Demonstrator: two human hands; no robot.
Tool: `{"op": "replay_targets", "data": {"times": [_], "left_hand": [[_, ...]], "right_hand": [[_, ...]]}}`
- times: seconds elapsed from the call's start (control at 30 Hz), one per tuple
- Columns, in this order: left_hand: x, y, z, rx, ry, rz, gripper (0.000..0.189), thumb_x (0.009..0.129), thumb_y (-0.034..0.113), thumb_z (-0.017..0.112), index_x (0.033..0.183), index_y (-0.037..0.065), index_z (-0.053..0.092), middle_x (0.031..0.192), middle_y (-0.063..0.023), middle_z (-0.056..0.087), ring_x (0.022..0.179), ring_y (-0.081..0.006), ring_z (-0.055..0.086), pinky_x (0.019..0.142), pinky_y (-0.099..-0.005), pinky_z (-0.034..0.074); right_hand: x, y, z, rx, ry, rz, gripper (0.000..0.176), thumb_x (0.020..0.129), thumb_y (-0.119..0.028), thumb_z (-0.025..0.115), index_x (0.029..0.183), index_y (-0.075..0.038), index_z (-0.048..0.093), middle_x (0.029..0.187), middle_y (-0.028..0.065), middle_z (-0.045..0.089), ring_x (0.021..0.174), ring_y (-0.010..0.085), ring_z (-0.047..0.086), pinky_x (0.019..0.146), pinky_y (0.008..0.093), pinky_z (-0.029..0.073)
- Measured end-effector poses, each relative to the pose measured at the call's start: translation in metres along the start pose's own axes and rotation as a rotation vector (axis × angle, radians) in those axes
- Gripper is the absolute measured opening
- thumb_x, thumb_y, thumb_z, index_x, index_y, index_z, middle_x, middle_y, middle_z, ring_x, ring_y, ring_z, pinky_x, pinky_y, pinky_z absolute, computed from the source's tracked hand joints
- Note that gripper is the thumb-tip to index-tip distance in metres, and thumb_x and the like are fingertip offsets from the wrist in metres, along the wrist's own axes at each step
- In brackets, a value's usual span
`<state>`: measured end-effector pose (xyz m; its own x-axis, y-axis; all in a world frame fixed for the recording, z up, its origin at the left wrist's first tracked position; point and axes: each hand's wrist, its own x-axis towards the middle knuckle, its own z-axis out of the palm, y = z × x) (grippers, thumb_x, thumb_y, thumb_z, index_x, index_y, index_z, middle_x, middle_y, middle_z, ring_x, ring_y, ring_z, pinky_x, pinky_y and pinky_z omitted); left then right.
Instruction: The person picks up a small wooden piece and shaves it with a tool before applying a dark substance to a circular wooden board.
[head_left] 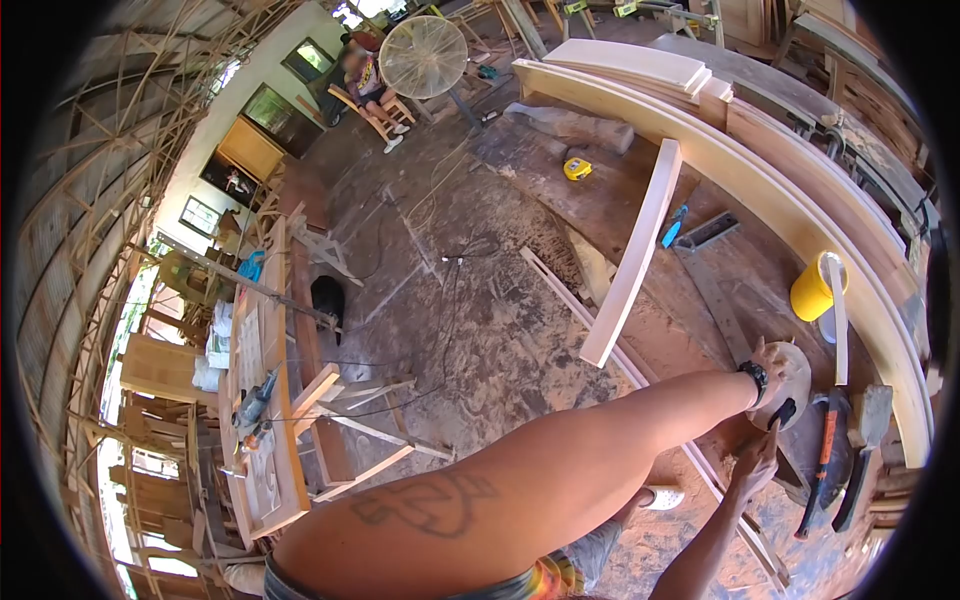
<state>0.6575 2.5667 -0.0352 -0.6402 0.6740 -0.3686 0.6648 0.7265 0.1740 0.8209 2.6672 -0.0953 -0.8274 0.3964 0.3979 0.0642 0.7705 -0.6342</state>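
My left hand (769,362), at the end of the tattooed arm with a dark wrist band, is closed on the far rim of a pale round dish-like piece (793,372) at the bench's right side. My right hand (755,466) is closed at the near side of that piece, fingers bunched around a small black tool (784,414) whose kind I cannot make out. Close by on the right lie a hammer (828,445) with an orange and black handle and a wide brush (869,420). A yellow container (815,288) with a flat stick (838,325) stands just beyond.
A long curved board (730,150) edges the workbench. On it are a curved wooden strip (640,255), a metal square (712,300), a blue-handled tool (674,226) and a yellow tape measure (577,169). A power tool (256,405) lies on the left bench. A person (368,85) sits far back.
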Motion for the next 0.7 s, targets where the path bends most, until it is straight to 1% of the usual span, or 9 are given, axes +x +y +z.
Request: {"op": "replay_targets", "data": {"times": [0.27, 0.3, 0.37, 0.43, 0.5, 0.57, 0.6, 0.67, 0.7], "left_hand": [[-0.01, 0.001, -0.009, 0.007, -0.004, 0.001, 0.1, 0.074, 0.052, 0.085, 0.158, 0.021, 0.042, 0.168, -0.0069, 0.03, 0.156, -0.0385, 0.02, 0.121, -0.0702, 0.013], [-0.007, 0.001, -0.006, 0.016, -0.009, 0.0, 0.097, 0.076, 0.051, 0.084, 0.157, 0.021, 0.042, 0.168, -0.0066, 0.03, 0.156, -0.0382, 0.02, 0.121, -0.0701, 0.013], [-0.004, 0.001, -0.001, 0.011, 0.029, -0.022, 0.085, 0.083, 0.05, 0.077, 0.157, 0.021, 0.043, 0.168, -0.0061, 0.031, 0.156, -0.0373, 0.02, 0.121, -0.0702, 0.014], [-0.014, 0.001, -0.009, 0.03, 0.035, -0.018, 0.074, 0.09, 0.048, 0.069, 0.156, 0.021, 0.045, 0.168, -0.0059, 0.031, 0.156, -0.0367, 0.021, 0.12, -0.0701, 0.014], [-0.019, 0.003, -0.015, 0.041, 0.025, 0.0, 0.068, 0.095, 0.047, 0.063, 0.155, 0.022, 0.046, 0.168, -0.0059, 0.031, 0.156, -0.0364, 0.021, 0.12, -0.07, 0.014], [-0.005, -0.001, -0.008, -0.034, 0.059, -0.054, 0.064, 0.097, 0.047, 0.057, 0.155, 0.024, 0.045, 0.167, -0.0046, 0.032, 0.156, -0.0353, 0.021, 0.12, -0.0715, 0.013], [0.006, -0.006, -0.002, -0.109, 0.107, -0.081, 0.063, 0.098, 0.047, 0.054, 0.155, 0.025, 0.044, 0.167, -0.004, 0.033, 0.156, -0.0347, 0.021, 0.12, -0.0727, 0.013], [-0.008, 0.006, -0.018, -0.044, 0.202, 0.001, 0.068, 0.091, 0.047, 0.062, 0.153, 0.025, 0.046, 0.165, -0.0059, 0.035, 0.154, -0.0344, 0.027, 0.116, -0.076, 0.019], [-0.018, 0.011, -0.024, -0.045, 0.236, 0.034, 0.071, 0.087, 0.048, 0.065, 0.152, 0.025, 0.048, 0.165, -0.0068, 0.036, 0.153, -0.0342, 0.029, 0.113, -0.0776, 0.023]], "right_hand": [[0.013, -0.001, -0.002, -0.07, -0.02, 0.067, 0.034, 0.104, -0.013, 0.051, 0.132, -0.008, 0.069, 0.093, 0.0278, 0.071, 0.072, 0.0432, 0.07, 0.06, 0.0492, 0.051], [0.005, -0.011, -0.011, -0.104, -0.109, 0.173, 0.035, 0.103, -0.011, 0.051, 0.132, -0.008, 0.069, 0.099, 0.0273, 0.072, 0.074, 0.0426, 0.071, 0.062, 0.048, 0.052], [0.002, -0.013, -0.01, -0.13, -0.194, 0.28, 0.036, 0.102, -0.01, 0.05, 0.132, -0.008, 0.069, 0.105, 0.0267, 0.072, 0.077, 0.0419, 0.071, 0.064, 0.0467, 0.053], [0.002, 0.003, -0.002, -0.044, -0.063, 0.105, 0.037, 0.101, -0.011, 0.05, 0.133, -0.009, 0.068, 0.104, 0.0271, 0.072, 0.075, 0.0416, 0.071, 0.063, 0.0464, 0.052], [0.016, -0.001, -0.001, -0.101, -0.13, 0.185, 0.039, 0.101, -0.012, 0.048, 0.135, -0.009, 0.068, 0.105, 0.0263, 0.072, 0.074, 0.0412, 0.072, 0.065, 0.0467, 0.053], [0.02, -0.01, -0.003, -0.058, -0.13, 0.202, 0.036, 0.101, -0.02, 0.056, 0.13, -0.005, 0.069, 0.099, 0.0227, 0.075, 0.072, 0.0336, 0.073, 0.065, 0.0423, 0.056], [0.011, -0.005, -0.002, 0.085, -0.179, 0.142, 0.04, 0.1, -0.022, 0.054, 0.135, -0.008, 0.067, 0.11, 0.0216, 0.074, 0.087, 0.0337, 0.073, 0.073, 0.0415, 0.057], [-0.005, -0.024, -0.02, 0.357, -0.21, 0.297, 0.051, 0.097, -0.031, 0.055, 0.143, -0.01, 0.061, 0.127, 0.017, 0.071, 0.112, 0.03, 0.071, 0.091, 0.0378, 0.057], [-0.006, -0.017, -0.019, 0.37, -0.252, 0.385, 0.054, 0.095, -0.033, 0.059, 0.144, -0.011, 0.061, 0.126, 0.0159, 0.072, 0.11, 0.0267, 0.071, 0.092, 0.0375, 0.056]]}}
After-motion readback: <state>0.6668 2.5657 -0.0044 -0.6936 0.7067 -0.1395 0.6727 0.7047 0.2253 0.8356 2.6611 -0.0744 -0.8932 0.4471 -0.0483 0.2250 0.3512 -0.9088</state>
